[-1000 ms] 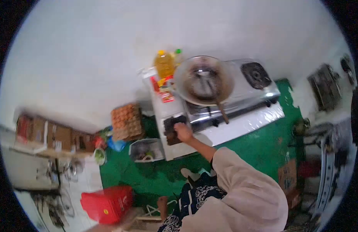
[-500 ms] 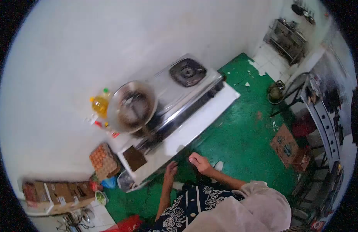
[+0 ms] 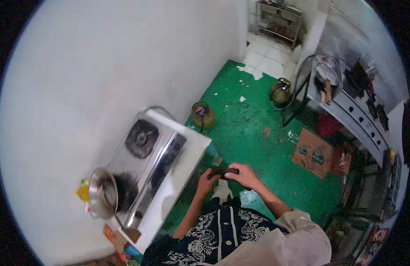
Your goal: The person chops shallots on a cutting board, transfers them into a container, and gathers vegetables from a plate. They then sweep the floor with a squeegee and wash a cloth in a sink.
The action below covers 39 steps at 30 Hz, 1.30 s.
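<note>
Close in front of my body, a small dark object [image 3: 223, 171] spans the gap between my two hands. My left hand [image 3: 206, 179] has its fingers closed on the object's left end. My right hand [image 3: 243, 174] grips the right end, thumb and fingers wrapped round it. What the object is cannot be made out. To the left of my hands stands a white table [image 3: 171, 188] bearing a two-burner steel stove [image 3: 157, 148]. A metal wok [image 3: 104, 193] sits on the stove's near burner, and the far burner [image 3: 142, 138] is bare.
A yellow oil bottle [image 3: 83, 191] is beside the wok. Gas cylinders [image 3: 203, 115] [image 3: 281, 93] stand on the green floor [image 3: 240, 133]. Flattened cardboard [image 3: 313, 153] lies at the right, near another stove [image 3: 347, 116] with pans. A metal rack [image 3: 279, 21] stands at the back.
The view has swung right, so the stove and wok appear further left and lower. My hands, apart before, are now close together with the dark object between them.
</note>
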Available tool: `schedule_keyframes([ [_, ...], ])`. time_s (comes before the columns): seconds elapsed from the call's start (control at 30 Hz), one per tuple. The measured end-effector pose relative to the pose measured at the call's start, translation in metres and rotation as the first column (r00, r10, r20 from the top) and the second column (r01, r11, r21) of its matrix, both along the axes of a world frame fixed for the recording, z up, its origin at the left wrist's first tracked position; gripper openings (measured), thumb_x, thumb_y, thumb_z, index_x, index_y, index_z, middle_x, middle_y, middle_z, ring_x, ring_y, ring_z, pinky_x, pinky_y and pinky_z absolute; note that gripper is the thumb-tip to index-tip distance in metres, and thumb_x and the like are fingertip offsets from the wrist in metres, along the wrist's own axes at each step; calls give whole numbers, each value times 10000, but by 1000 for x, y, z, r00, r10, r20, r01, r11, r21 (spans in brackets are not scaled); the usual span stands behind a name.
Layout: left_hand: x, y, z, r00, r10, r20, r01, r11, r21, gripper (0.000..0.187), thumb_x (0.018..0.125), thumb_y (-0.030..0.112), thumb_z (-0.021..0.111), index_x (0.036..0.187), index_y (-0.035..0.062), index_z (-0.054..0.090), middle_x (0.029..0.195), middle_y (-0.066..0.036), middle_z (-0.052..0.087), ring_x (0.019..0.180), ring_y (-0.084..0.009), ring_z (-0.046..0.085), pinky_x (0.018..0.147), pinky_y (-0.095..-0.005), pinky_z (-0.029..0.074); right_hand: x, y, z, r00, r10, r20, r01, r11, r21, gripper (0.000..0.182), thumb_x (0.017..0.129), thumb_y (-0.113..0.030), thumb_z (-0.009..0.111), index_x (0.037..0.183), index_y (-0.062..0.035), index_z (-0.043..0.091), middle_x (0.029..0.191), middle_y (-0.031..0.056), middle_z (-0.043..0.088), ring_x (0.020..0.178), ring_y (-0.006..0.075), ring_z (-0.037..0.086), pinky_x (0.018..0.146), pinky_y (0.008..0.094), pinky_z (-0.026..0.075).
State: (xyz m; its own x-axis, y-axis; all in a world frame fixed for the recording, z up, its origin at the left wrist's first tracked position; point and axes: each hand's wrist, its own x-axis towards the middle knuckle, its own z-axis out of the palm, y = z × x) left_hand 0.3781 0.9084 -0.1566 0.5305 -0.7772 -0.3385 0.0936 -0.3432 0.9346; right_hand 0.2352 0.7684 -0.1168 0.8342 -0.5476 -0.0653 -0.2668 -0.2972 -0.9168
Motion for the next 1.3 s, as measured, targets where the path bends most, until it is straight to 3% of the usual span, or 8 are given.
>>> schedule_keyframes([
  [0.1, 40, -67, -68, 976, -38, 215, 58, 995, -85, 242, 750, 144, 674, 940, 22, 587, 877, -41, 604, 799, -145, 553, 743, -269, 436, 12, -77, -16, 995, 84, -49, -88, 994, -70, 331, 753, -312, 672, 933, -43, 604, 803, 136, 626, 726, 278, 607, 627, 369, 463],
  [0.2, 55, -159, -13, 986, -98, 135, 101, 995, -19, 225, 713, 141, 681, 885, 26, 590, 789, -50, 601, 746, -144, 549, 697, -291, 445, 33, -154, -26, 990, 114, -84, -125, 982, -143, 320, 748, -312, 662, 898, -37, 593, 821, 173, 616, 766, 348, 599, 651, 412, 462],
  [0.3, 97, -255, -43, 865, -261, 428, 216, 964, 152, 197, 700, 148, 679, 815, 19, 583, 718, -45, 592, 681, -150, 539, 641, -308, 442, 62, -241, -41, 988, 90, -128, -109, 982, -152, 333, 739, -328, 659, 882, -39, 577, 808, 175, 607, 761, 349, 592, 653, 419, 458],
  [0.67, 178, -659, 34, 773, -597, 214, 628, 766, -133, 162, 802, 145, 654, 885, 21, 592, 772, -11, 595, 711, -88, 544, 655, -242, 438, 96, -571, 1, 867, -426, -258, 415, 904, -97, 316, 658, -256, 701, 822, -44, 535, 964, 148, 569, 884, 318, 557, 728, 407, 437],
  [0.8, 205, -781, 4, 790, -592, 162, 609, 788, -90, 236, 827, 176, 630, 1011, 30, 611, 883, -52, 632, 813, -129, 582, 742, -257, 454, 119, -701, -30, 926, -377, 18, 360, 868, -342, 316, 644, -223, 717, 825, -43, 529, 1007, 129, 566, 994, 319, 520, 853, 405, 413],
  [0.97, 266, -930, -6, 858, -486, 166, 494, 869, -6, 254, 863, 182, 583, 1070, 40, 622, 925, -86, 635, 840, -151, 588, 754, -267, 456, 190, -874, -28, 986, -145, 84, 156, 977, -146, 365, 682, -286, 711, 880, -25, 551, 1026, 113, 568, 1008, 288, 513, 908, 381, 392],
  [1.1, 341, -1041, 66, 925, -325, 196, 353, 927, -128, 206, 858, 116, 570, 1042, 76, 654, 928, -110, 634, 830, -188, 600, 745, -300, 462, 293, -992, 4, 998, -37, 48, 37, 999, -13, 409, 741, -362, 686, 937, -21, 576, 932, 95, 557, 914, 239, 545, 829, 348, 423],
  [1.3, 439, -1228, 50, 803, -162, 574, 323, 927, -189, 173, 812, 104, 608, 969, 84, 678, 916, -105, 622, 854, -228, 592, 752, -311, 460, 406, -1176, -26, 994, -67, 86, 46, 973, 225, 325, 802, -323, 643, 903, -18, 594, 888, 77, 558, 868, 179, 536, 778, 314, 423],
])
